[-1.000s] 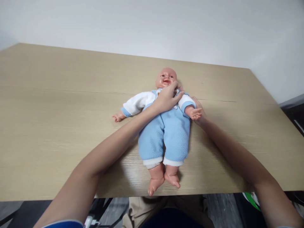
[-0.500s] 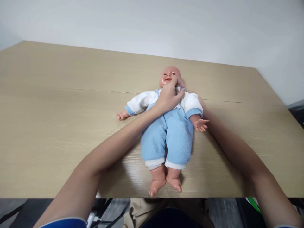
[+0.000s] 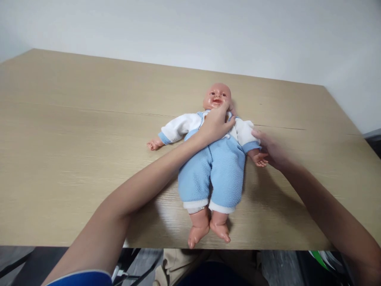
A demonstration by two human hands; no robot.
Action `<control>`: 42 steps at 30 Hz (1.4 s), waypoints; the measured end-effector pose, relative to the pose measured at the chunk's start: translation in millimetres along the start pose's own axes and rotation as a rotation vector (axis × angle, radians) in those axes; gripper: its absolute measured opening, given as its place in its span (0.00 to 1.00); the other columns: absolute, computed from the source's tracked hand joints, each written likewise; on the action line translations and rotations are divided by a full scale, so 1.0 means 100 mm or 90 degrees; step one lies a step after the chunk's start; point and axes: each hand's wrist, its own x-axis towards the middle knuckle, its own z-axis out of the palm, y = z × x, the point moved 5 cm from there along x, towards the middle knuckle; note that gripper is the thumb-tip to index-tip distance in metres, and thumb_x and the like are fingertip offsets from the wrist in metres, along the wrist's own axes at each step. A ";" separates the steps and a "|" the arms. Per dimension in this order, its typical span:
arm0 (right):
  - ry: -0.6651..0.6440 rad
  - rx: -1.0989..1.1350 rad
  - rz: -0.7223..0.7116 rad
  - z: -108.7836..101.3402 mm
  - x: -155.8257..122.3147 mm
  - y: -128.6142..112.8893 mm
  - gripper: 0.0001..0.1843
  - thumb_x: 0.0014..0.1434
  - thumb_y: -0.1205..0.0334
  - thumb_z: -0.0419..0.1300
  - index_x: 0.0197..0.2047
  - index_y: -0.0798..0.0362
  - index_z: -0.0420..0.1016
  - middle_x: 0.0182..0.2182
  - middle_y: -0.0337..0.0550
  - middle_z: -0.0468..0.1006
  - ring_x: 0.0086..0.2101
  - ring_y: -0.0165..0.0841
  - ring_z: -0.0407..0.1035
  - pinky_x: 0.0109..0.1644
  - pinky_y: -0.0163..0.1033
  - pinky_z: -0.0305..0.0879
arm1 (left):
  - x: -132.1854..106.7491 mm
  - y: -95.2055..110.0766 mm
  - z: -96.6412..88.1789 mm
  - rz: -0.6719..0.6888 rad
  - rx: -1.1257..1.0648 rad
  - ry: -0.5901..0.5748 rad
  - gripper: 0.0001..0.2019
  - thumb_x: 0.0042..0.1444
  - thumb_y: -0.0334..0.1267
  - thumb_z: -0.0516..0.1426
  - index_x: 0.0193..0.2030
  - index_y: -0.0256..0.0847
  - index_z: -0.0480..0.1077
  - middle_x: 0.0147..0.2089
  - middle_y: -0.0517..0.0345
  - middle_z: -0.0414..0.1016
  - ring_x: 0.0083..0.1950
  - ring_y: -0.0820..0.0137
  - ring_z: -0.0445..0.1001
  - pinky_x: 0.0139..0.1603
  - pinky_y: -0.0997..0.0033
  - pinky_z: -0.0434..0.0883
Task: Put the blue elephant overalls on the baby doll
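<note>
The doll [image 3: 228, 171] lies face up on the table [image 3: 89, 159], long axis running from far head to near-edge feet. Of 2 grips, the left grip [image 3: 216, 122] is nearer its midline, across the chest, digits parted, clasp indeterminable. Right grip [image 3: 272, 150]: partly curled at the outer sleeve [image 3: 245, 133], hold indeterminable.

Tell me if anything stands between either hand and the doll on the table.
Nothing visible does. The left hand lies directly on the doll, over its upper chest. The right hand is at the nearer white sleeve, where its fingers appear to touch the cloth, with no separate object between.
</note>
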 end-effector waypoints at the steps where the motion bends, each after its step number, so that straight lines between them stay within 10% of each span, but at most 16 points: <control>1: -0.033 0.024 0.080 -0.05 -0.12 0.02 0.24 0.69 0.38 0.69 0.56 0.47 0.87 0.29 0.41 0.84 0.22 0.37 0.73 0.22 0.41 0.69 | 0.00 0.00 0.00 0.002 0.004 -0.002 0.04 0.70 0.32 0.60 0.50 0.41 0.73 0.39 0.55 0.81 0.41 0.62 0.79 0.46 0.61 0.69; 4: -0.028 0.032 0.198 -0.29 -0.37 0.08 0.32 0.59 0.38 0.77 0.61 0.46 0.85 0.29 0.37 0.82 0.21 0.31 0.68 0.19 0.35 0.59 | -0.01 0.02 0.00 0.000 0.018 -0.003 0.05 0.70 0.32 0.61 0.51 0.41 0.73 0.37 0.56 0.79 0.41 0.60 0.79 0.46 0.61 0.69; 11: 0.167 -0.082 0.115 -0.77 -0.41 0.28 0.36 0.47 0.29 0.82 0.49 0.44 0.82 0.37 0.41 0.85 0.31 0.38 0.76 0.30 0.41 0.75 | -0.01 0.04 0.00 -0.019 0.060 -0.030 0.08 0.67 0.30 0.62 0.51 0.41 0.73 0.39 0.55 0.79 0.45 0.59 0.80 0.47 0.62 0.70; 22: 0.216 -0.503 -0.169 -0.79 -0.49 0.21 0.30 0.69 0.29 0.66 0.54 0.47 0.82 0.51 0.56 0.86 0.51 0.54 0.80 0.59 0.62 0.77 | 0.01 0.05 0.02 0.023 0.152 -0.032 0.09 0.74 0.40 0.59 0.55 0.40 0.73 0.48 0.45 0.83 0.53 0.52 0.81 0.58 0.54 0.74; 28: 0.339 -0.555 -0.356 -0.60 -0.67 -0.05 0.19 0.73 0.45 0.64 0.57 0.48 0.79 0.54 0.57 0.82 0.57 0.58 0.76 0.66 0.70 0.71 | -0.24 0.13 -0.29 0.095 0.183 0.037 0.16 0.76 0.51 0.60 0.60 0.43 0.72 0.63 0.39 0.79 0.72 0.43 0.72 0.79 0.38 0.63; 36: 0.025 -0.194 -0.193 0.22 -0.49 -0.09 0.17 0.76 0.45 0.64 0.59 0.45 0.74 0.52 0.48 0.82 0.41 0.40 0.77 0.43 0.46 0.73 | -1.11 -0.27 -0.75 -0.015 -0.029 0.119 0.19 0.79 0.55 0.57 0.63 0.43 0.68 0.63 0.43 0.77 0.62 0.55 0.78 0.66 0.50 0.76; 42: -0.063 -0.143 -0.115 0.36 -0.17 -0.01 0.30 0.71 0.28 0.63 0.35 0.46 0.68 0.29 0.34 0.65 0.31 0.35 0.60 0.39 0.45 0.59 | -1.31 -0.54 -0.79 -0.151 -0.014 0.054 0.23 0.78 0.62 0.53 0.57 0.42 0.68 0.55 0.47 0.79 0.53 0.58 0.77 0.60 0.53 0.75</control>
